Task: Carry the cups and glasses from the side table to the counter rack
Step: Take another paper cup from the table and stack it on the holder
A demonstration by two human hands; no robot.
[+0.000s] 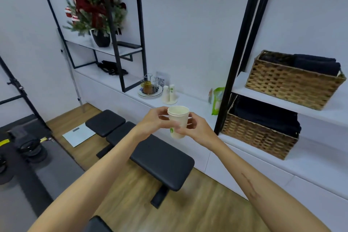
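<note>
Far left: dark gym gear and weight plates on the floor, white scale on the wood floor beside them. Upper left: black-frame shelf with a red-and-green plant in a black vase. In front of me, a black padded workout seat runs diagonally, not carrying anything. My left hand and right hand are both up at centre frame over it, gripping one white paper cup between them. Cup is upright, open end up, green mark low on its side, held in the air, not resting on anything. Left fingers curl onto the cup's left side near the rim; right fingers wrap the lower body from the right. Looks like nested cups by the doubled rim, can't tell for sure. Behind the cup, on the long white bench along the wall: a wire cup rack on a round tray with a brown glass in it, and just right of that two stacks of upside-down paper cups on a small dish. Further right on the bench, a green-and-white pouch against a black post. Right side: two wicker baskets of dark folded cloth, upper basket on a white shelf, lower basket on the bench below it.
</note>
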